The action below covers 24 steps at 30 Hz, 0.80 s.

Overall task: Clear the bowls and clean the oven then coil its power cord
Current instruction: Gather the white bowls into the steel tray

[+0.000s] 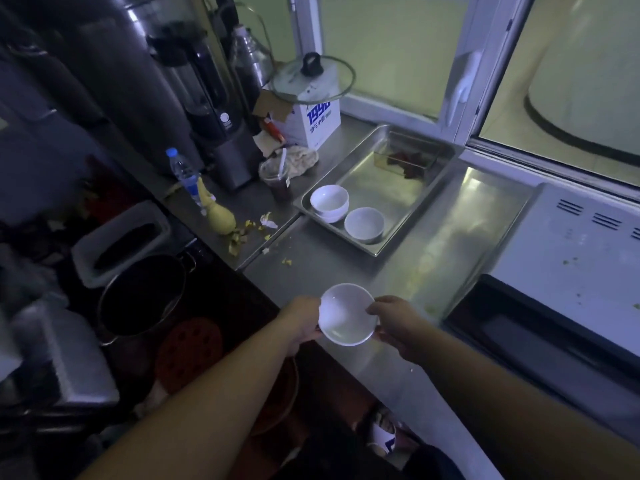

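Observation:
A white bowl hangs over the front edge of the steel counter, held from both sides. My left hand grips its left rim and my right hand pinches its right rim. Farther back, a steel tray holds a stack of two white bowls and a single white bowl beside it. The white oven stands at the right, its dark door facing the front and specks of dirt on its top. No power cord shows.
A dark drink cup, a water bottle, a yellow gourd and food scraps lie on the counter to the left. A carton with a glass lid stands behind. A dark pot sits below left.

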Motion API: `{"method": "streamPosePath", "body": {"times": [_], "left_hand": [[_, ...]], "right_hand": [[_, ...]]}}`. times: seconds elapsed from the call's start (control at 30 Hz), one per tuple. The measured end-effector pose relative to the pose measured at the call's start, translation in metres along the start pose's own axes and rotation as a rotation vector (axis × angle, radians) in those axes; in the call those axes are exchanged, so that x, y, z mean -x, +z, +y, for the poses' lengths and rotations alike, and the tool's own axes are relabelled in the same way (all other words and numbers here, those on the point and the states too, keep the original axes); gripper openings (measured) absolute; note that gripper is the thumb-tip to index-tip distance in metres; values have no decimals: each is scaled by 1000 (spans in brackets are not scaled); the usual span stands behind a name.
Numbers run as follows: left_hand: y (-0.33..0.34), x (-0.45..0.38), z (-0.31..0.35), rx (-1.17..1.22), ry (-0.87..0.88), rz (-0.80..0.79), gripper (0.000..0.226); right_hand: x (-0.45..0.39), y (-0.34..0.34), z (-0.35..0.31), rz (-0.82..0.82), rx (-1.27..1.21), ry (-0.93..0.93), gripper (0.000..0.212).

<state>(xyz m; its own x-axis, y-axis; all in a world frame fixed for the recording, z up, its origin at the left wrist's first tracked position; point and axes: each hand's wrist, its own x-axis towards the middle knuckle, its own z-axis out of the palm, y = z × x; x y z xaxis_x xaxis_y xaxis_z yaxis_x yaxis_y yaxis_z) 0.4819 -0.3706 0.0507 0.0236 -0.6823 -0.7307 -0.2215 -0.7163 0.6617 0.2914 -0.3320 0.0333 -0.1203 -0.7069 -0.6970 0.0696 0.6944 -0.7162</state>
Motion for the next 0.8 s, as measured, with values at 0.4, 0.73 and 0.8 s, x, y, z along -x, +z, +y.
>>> {"method": "streamPosePath", "body": {"times": [0.4, 0.73, 0.8], "left_hand": [[42, -55, 98, -143, 60, -85, 14], [57, -158, 170, -135, 5, -192, 33], [58, -181, 178, -121, -11, -207, 36]], "right_hand": [[-47, -41, -65, 153, -164, -11, 16], [-127, -33, -120, 303, -193, 29, 29], [-144, -28, -129, 345, -155, 43, 38]]}}
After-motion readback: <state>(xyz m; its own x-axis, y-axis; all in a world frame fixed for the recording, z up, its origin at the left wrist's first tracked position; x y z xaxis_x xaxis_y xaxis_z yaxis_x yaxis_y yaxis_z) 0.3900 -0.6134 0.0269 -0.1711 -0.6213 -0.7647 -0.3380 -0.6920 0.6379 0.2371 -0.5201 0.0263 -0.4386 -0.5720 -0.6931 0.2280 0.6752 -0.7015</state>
